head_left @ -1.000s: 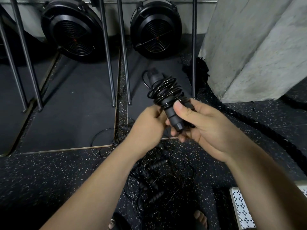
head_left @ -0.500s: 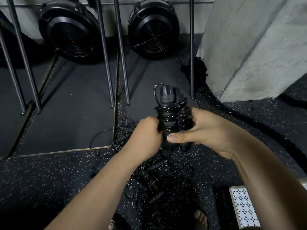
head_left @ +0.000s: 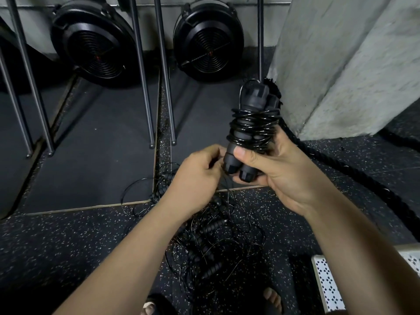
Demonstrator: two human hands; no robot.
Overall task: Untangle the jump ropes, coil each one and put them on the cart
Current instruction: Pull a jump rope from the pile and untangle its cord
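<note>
A coiled black jump rope [head_left: 251,127], its thin cable wound around two black handles held side by side, stands upright in my right hand [head_left: 279,169], which grips the lower handle ends with the thumb across them. My left hand [head_left: 197,176] is curled just left of the handle bottoms and seems to pinch the loose cable end; its fingertips are hidden. Below the hands a tangled pile of jump ropes [head_left: 211,237] with several ribbed black handles lies on the speckled floor. A white perforated cart corner [head_left: 327,285] shows at the lower right.
Two black fan wheels [head_left: 95,42] and slanted metal bars [head_left: 141,71] stand behind dark mats. A concrete pillar [head_left: 345,64] rises on the right, and a thick black battle rope [head_left: 372,178] runs along the floor from its base. My sandalled feet [head_left: 272,296] are at the bottom edge.
The coiled bundle swung from tilted to upright, dipped, then rose and shifted right. My right thumb now lies across the handle bottoms. My left hand stayed beside them.
</note>
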